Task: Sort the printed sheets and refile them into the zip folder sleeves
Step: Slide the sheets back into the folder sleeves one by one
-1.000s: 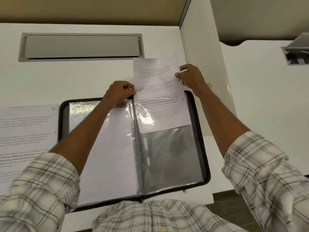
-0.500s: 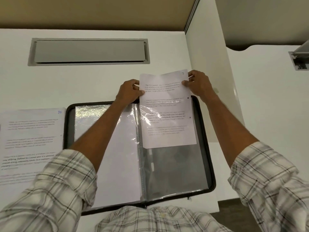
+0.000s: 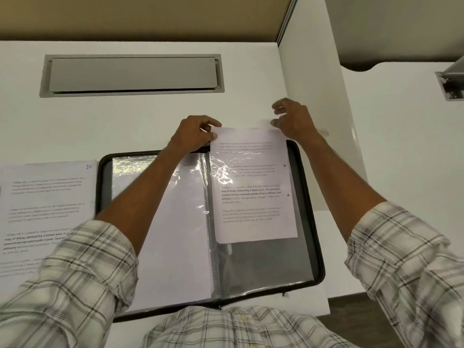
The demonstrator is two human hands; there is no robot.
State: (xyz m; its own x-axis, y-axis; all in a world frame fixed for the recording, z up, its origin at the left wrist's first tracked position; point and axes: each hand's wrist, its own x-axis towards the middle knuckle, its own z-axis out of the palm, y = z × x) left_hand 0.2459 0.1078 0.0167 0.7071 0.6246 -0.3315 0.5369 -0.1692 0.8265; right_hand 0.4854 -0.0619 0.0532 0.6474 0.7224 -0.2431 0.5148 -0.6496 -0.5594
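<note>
A black zip folder [image 3: 316, 222] lies open on the white desk, with clear sleeves on both sides. A printed sheet [image 3: 253, 192] sits partway down in the right-hand sleeve [image 3: 266, 267], and its top edge sticks out past the folder's far rim. My left hand [image 3: 193, 135] pinches the sheet's top left corner, thumb on the paper. My right hand [image 3: 293, 119] hovers at the top right corner with thumb and fingers apart; only the thumb tip is near the paper's edge. The left-hand sleeve [image 3: 175, 242] holds a white sheet.
A stack of printed sheets [image 3: 45, 209] with a blue handwritten number lies left of the folder. A grey cable hatch [image 3: 130, 75] is set into the desk beyond. A white partition [image 3: 308, 71] stands to the right, with a second desk behind it.
The sheet has slid further down into the right-hand sleeve. My right hand has let go of its pinch on the top right corner and opened.
</note>
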